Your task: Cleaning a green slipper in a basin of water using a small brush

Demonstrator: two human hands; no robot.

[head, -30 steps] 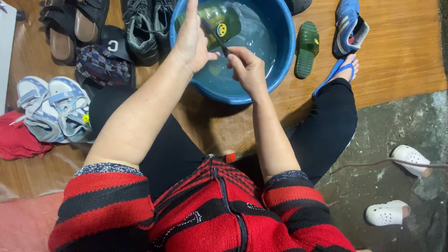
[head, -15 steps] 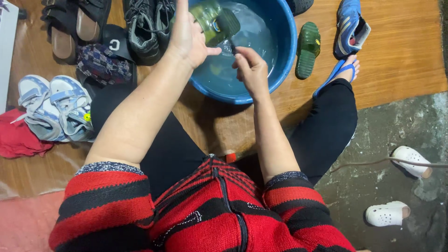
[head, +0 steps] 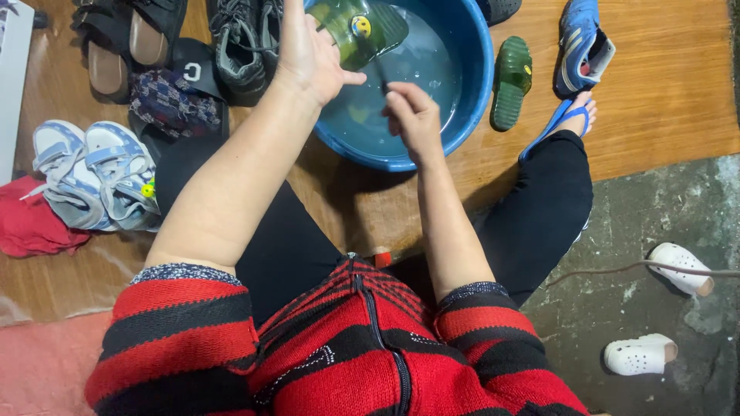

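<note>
My left hand (head: 308, 54) grips a translucent green slipper (head: 358, 29) with a small yellow round charm, held over a blue basin (head: 470, 85) of water. Just to its right, my right hand (head: 412, 115) is closed on a thin dark brush handle (head: 379, 77) that points up at the slipper. Both hands hover above the near half of the basin. A matching green slipper (head: 509, 81) lies on the wooden floor to the right of the basin.
Black sandals (head: 116, 42), dark sneakers (head: 243, 46), a patterned shoe (head: 173, 100) and blue-white child sandals (head: 96, 177) lie at left, beside red cloth (head: 31, 223). A blue sneaker (head: 582, 46) sits at right. White clogs (head: 644, 352) and a cable (head: 640, 266) rest on concrete.
My left hand has lifted the green slipper slightly up and away, turning it so the charm faces up. My right hand with the brush stayed close under it.
</note>
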